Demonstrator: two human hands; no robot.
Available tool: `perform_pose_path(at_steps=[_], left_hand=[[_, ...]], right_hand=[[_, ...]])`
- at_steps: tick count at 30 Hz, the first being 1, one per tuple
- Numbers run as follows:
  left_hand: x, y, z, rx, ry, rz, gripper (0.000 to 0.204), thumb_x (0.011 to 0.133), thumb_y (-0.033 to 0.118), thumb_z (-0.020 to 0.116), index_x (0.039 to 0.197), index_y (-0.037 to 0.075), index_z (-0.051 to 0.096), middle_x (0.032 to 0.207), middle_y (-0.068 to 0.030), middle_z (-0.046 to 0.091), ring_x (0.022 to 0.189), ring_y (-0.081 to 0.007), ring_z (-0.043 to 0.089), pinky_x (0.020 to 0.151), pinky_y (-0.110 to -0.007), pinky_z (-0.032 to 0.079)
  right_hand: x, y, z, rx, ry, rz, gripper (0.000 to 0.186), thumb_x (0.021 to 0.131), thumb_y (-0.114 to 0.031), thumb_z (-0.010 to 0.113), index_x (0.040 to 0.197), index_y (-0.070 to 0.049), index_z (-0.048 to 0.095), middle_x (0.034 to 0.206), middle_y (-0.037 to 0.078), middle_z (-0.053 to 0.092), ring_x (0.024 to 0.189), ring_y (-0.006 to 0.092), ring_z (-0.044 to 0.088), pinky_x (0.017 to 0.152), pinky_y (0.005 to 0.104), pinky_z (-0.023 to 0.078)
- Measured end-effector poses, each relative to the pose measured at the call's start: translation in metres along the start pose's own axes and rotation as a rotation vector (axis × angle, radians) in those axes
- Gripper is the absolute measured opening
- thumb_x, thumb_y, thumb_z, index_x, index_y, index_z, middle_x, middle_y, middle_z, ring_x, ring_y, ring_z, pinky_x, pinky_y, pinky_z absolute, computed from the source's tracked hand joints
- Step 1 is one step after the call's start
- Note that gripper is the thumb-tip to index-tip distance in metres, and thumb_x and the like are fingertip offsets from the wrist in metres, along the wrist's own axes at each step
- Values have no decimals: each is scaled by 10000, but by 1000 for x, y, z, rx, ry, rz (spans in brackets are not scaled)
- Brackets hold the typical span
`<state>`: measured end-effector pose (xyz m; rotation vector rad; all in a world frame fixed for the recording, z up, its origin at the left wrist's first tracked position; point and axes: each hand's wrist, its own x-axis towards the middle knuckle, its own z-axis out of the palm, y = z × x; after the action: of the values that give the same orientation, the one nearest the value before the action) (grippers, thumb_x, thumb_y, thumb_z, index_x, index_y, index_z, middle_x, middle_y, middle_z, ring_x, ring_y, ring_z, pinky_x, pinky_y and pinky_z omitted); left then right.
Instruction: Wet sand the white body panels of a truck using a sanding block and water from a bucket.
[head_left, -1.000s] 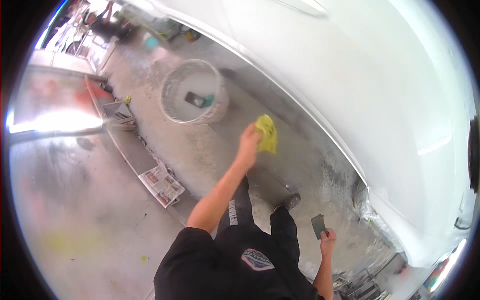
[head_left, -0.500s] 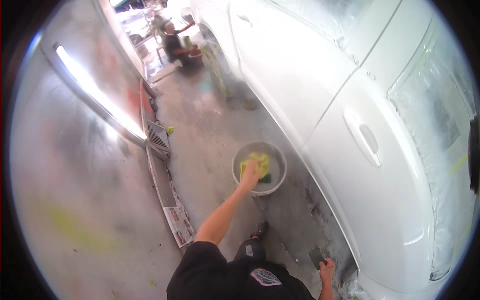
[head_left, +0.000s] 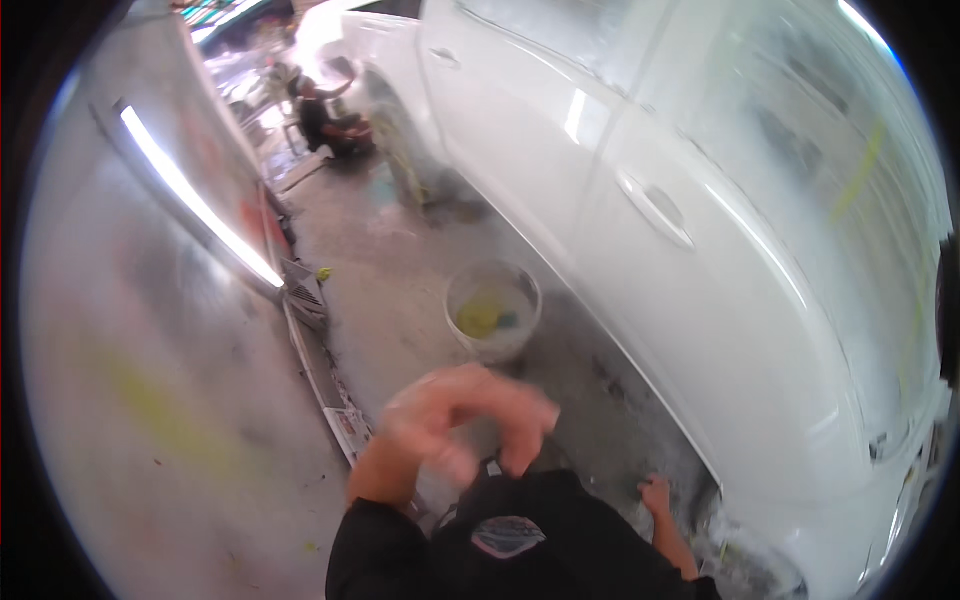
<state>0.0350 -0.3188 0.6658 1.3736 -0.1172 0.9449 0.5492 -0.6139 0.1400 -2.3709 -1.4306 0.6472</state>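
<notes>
Left hand (head_left: 458, 395) hangs loosely curled, seemingly empty; right hand (head_left: 655, 495), near the white car (head_left: 740, 340), can't tell; yellow cloth (head_left: 479, 319) sits bucketed (head_left: 500, 351), presumably to soak

A vehicle paint workshop is showing itself: a white car (head_left: 560, 190) is filling the side from twelve to four o'clock, its film-covered window (head_left: 800, 150) is facing two, yellow stains (head_left: 165, 405) are marking the wall (head_left: 90, 300) at eight, a tube lamp (head_left: 197, 203) is glowing at ten, and a co-worker (head_left: 320, 125) is crouching at eleven.
</notes>
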Motion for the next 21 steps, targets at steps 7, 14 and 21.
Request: perform_pose_path(at_steps=[7,14,21], left_hand=[[56,65,133,-56,-466,340,133,1009,194,780,1076,97,842,660,-53,617,513,-124,515,431,-246,330],[35,62,145,68,-522,401,147,1044,172,745,1169,100,777,862,-117,639,535,-163,494,432,-239,336],[-19,-18,60,553,123,-512,451,1050,333,707,1388,38,664,1132,-226,698,999,-417,702,835,-482,582]], right_hand=[[-85,32,10,96,23,161,465,744,-193,807,1144,41,769,1081,264,774,1061,416,750,930,450,584],[-121,77,35,61,-14,143,451,750,-195,803,1134,37,770,1084,257,775,1040,407,754,922,450,584],[-112,4,5,169,-42,168,389,722,-190,791,1059,6,791,1026,246,772,993,418,747,879,462,581]])
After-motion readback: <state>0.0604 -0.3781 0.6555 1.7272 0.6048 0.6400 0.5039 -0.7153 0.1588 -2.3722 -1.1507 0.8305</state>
